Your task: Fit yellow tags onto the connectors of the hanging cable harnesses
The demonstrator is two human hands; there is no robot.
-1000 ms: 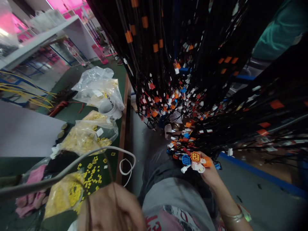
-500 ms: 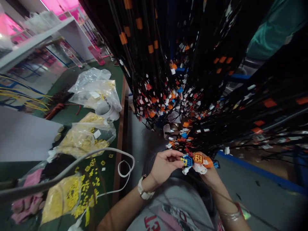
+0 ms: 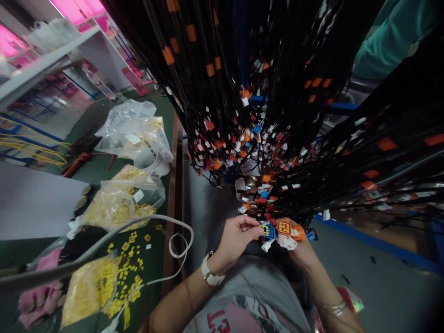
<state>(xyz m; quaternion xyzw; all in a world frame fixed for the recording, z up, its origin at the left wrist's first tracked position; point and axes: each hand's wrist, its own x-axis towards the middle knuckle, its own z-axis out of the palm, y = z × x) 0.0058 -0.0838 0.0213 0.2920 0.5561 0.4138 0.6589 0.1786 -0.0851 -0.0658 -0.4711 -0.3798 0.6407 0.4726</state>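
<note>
Item: connector cluster point(image 3: 281, 233), a handful of small plastic plugs at the ends of black wires, held just above the lap and close to the body.
Look: blue connector point(image 3: 268, 231) on the left of the cluster, orange connector point(image 3: 284, 227) in the middle with a grid of yellow-rimmed cavities, white connector point(image 3: 286, 242) below them. The open faces are turned up towards the camera, probably so the cavities can be read.
Right hand point(image 3: 302, 247): cupped under the cluster, fingers closed round it from behind. Judged a steadying hold that keeps the plugs from swinging on their wires.
Left hand point(image 3: 236, 235): fingertips pressed together in a pinch at the left edge of the blue connector. A speck of yellow shows at the pinch; whether it is a separate piece I cannot tell.
Wrists: white watch point(image 3: 210, 274) on the left, thin bangle point(image 3: 333, 307) on the right.
Wire harnesses point(image 3: 243, 83): a dense black curtain with orange tape bands hanging from above, its plug ends dangling just beyond the hands, so the cluster stays tethered there.
Worktop point(image 3: 99, 172): green, to the left. It carries clear bags of yellow parts point(image 3: 116, 206), loose yellow pieces point(image 3: 133, 266) spilled within reach, a white cup point(image 3: 152, 163), a grey cable point(image 3: 104, 237) and a pink cloth point(image 3: 38, 296).
</note>
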